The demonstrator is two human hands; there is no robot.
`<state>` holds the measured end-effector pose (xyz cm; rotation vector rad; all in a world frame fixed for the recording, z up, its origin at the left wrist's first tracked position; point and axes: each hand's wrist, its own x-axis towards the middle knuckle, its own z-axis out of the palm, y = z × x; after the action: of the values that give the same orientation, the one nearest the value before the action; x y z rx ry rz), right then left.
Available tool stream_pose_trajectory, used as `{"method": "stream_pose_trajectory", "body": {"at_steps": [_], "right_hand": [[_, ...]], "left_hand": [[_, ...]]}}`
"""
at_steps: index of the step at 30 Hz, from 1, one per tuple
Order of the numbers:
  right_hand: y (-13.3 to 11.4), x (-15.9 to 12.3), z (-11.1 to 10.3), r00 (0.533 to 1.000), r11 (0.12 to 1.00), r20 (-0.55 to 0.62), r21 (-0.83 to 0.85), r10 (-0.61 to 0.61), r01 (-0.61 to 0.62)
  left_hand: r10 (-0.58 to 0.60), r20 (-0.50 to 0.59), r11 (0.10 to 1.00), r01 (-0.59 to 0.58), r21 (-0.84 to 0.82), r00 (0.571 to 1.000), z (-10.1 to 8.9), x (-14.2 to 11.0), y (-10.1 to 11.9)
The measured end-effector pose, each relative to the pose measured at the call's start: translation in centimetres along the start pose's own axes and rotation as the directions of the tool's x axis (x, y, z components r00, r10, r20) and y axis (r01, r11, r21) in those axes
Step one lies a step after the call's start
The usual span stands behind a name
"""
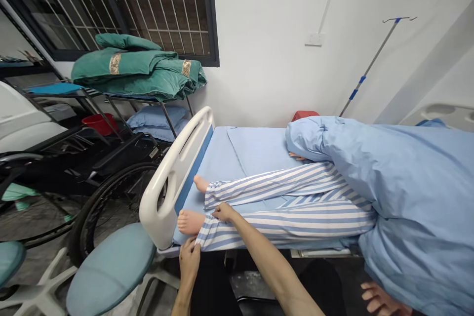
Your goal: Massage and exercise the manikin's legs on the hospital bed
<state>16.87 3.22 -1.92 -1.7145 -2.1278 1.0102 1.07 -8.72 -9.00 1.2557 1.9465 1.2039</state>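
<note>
On the bed lies a figure that looks like a care manikin, wearing blue-and-white striped pyjama trousers (296, 222). My left hand (189, 259) pinches the near trouser cuff at its lower edge, beside the near foot (190, 222). My right hand (224, 212) has its fingers closed on the upper side of the same cuff, by the ankle. The far foot (201, 184) sticks out of the other trouser leg. A light blue quilt (414, 173) is folded back over the upper body and hides it.
The white footboard (177, 168) rises just left of the feet. Beyond it stand a wheelchair (111, 197), a round stool (114, 269) and folded green bedding (140, 69). An IV pole (370, 66) is behind the bed. A manikin-like hand (383, 298) hangs below the quilt.
</note>
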Motion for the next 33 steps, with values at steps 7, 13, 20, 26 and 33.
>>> {"method": "stream_pose_trajectory", "body": {"at_steps": [7,13,20,26,33], "right_hand": [[-2.2,2.5,-1.4,0.992,0.992,-0.034,-0.050,-0.118,0.117],[-4.8,2.8,-2.2,0.988,0.972,-0.030,-0.189,-0.150,0.141],[-0.8,-2.7,-1.6,0.948,0.950,-0.231,-0.272,-0.219,0.153],[4.2,-7.6,-3.4,0.919,0.973,-0.363,-0.219,-0.155,0.078],[8.5,-8.6,-3.7,0.899,0.976,-0.431,-0.217,-0.080,-0.018]], "left_hand": [[-0.116,0.015,0.982,0.117,-0.148,0.993,-0.2,0.8,-0.7],[-0.222,0.027,0.975,0.222,0.003,0.975,-0.2,0.7,0.2],[-0.341,0.013,0.934,0.337,0.116,0.940,-0.4,0.3,-0.3],[-0.386,-0.030,0.912,0.387,0.138,0.922,-0.2,-0.8,-1.3],[0.049,-0.259,0.979,0.004,0.202,0.965,1.8,-3.8,3.0]]}}
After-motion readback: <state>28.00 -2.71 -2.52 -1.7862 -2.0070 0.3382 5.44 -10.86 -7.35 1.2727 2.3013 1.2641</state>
